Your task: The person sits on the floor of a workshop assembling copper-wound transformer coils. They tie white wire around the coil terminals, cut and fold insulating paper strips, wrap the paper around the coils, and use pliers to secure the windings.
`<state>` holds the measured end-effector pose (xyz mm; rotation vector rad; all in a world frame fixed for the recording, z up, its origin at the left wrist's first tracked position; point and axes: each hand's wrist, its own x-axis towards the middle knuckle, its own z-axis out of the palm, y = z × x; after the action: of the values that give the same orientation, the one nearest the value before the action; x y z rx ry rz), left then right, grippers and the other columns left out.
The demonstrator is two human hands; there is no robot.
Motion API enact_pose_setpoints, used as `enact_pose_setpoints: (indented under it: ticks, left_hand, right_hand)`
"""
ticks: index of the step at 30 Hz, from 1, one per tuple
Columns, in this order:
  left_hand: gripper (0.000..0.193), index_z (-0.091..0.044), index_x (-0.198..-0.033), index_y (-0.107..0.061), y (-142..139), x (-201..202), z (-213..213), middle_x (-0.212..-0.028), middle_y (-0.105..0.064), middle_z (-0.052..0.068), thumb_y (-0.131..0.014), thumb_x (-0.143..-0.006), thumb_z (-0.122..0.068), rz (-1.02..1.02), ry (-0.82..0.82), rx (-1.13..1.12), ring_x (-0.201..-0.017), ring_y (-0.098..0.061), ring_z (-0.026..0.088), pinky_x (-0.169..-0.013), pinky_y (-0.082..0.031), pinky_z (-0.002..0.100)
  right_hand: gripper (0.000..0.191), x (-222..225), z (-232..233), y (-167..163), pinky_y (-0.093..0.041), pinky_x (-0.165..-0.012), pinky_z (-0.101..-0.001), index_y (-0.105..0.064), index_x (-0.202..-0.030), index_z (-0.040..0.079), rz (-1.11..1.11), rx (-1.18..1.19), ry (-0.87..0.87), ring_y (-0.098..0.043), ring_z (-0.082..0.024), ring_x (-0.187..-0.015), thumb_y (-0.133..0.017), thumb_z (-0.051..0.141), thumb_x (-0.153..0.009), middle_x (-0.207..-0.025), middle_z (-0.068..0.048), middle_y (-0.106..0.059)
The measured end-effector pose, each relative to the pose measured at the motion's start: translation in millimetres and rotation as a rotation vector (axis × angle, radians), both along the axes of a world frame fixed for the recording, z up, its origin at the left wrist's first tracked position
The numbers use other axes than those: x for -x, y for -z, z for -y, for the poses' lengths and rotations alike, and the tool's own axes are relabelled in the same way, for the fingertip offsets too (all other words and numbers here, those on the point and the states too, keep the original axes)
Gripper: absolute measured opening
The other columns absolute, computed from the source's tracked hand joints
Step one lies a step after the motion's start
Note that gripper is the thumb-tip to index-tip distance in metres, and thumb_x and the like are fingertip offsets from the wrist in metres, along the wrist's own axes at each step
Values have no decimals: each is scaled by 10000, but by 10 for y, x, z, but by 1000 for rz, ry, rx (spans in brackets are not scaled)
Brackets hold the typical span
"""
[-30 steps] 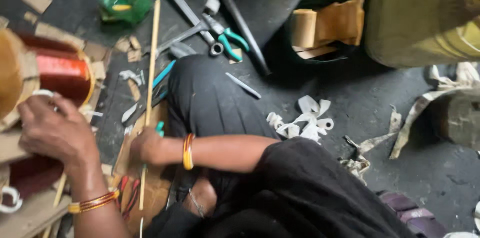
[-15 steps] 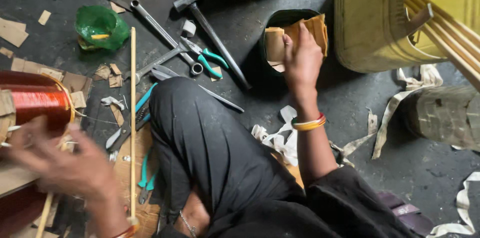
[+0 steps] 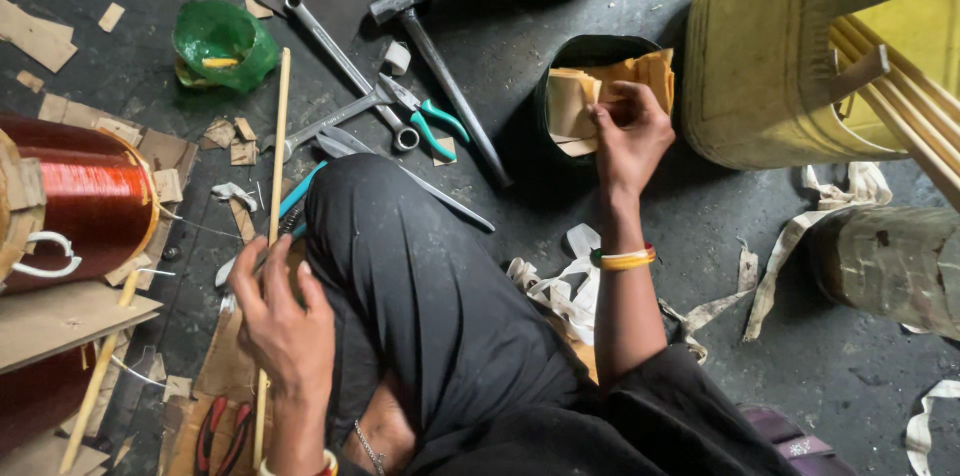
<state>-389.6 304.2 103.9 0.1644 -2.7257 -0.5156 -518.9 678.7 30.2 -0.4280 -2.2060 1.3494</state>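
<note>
Paper pieces (image 3: 600,96) — tan, stiff-looking cut sheets — stand bunched on edge inside a dark round container (image 3: 560,61) on the floor, ahead of the person and to the right of the raised knee. Right hand (image 3: 628,136) is the one at them: it reaches straight forward from the body, fingers curled over the top edges of the sheets and pinching into the bunch, though how many sheets sit between the fingers is hidden by the hand itself. The sheets' long edges run roughly upright out of the container, leaning slightly away to the right. Left hand (image 3: 280,321) is well apart on the other side of the knee, closed loosely around a thin wooden stick (image 3: 272,206) whose long axis runs almost straight away from the person, its far end near a green plastic bowl (image 3: 222,41). Between the two hands lie a hammer (image 3: 435,66), a spanner (image 3: 340,61) and green-handled pliers (image 3: 425,121), all untouched. A large copper wire spool (image 3: 90,196) sits at the left edge, cut off by the frame — a yellow drum (image 3: 770,66) fills the upper right. The container's bottom and the lower ends of the sheets cannot be seen, and the stick's near end is lost behind the left wrist.
</note>
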Motion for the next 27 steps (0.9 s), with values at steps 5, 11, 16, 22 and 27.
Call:
enact_pose_setpoints:
  ticks: [5,11,16,22,27]
  left_hand:
    - [314,-76,-1297,-665,-39,21,-55,-1401,-547,139,-668,-988,-22,-44,28,-188,-1140,-674,284,-904,-592,376]
    - [327,-41,-1258,-651,-162,775,-1343,-1311,-625,146,-592,-938,-10,-32,626,-413,-1250,-600,339,-1058,-468,441]
    - [360,-86,-1268,-691,-41,1650,-2696,-1357,-653,122,-542,-956,12,-56,917,-401,-1298,-577,340,-1109,-437,457]
    - [421,-60,-1312,-669,673,1567,-2499,-1359,-640,129,-636,-893,-23,-93,983,-496,-1317,-565,335,-1110,-433,459]
    - [380,-60,-1314,-671,690,1757,-2721,-1331,-658,114,-680,-935,-29,-61,913,-367,-1280,-592,333,-1116,-455,431]
  right_hand:
    - [391,-46,8,-169,-517,-722,-258,-727,-1219,18,-24,-150,-95,-611,-114,-784,-758,-106,-850,-870,-54,-641]
    - [228,-111,-159,-171,-524,-827,-413,-663,-902,88,-272,-618,-172,-672,-333,-958,-688,-24,-705,-932,-118,-668]
    - [359,-283,-220,-278,-554,-804,-441,-633,-1108,100,-25,-467,-60,-658,-380,-969,-703,44,-760,-1067,-145,-640]
    - [325,-381,-85,-259,-554,-745,-448,-584,-1137,117,77,-392,-144,-670,-382,-931,-725,111,-844,-1042,-117,-630]
    - [298,-95,-445,-341,-555,-717,-439,-582,-1112,112,175,-256,-223,-677,-376,-883,-749,154,-869,-1002,-118,-627]
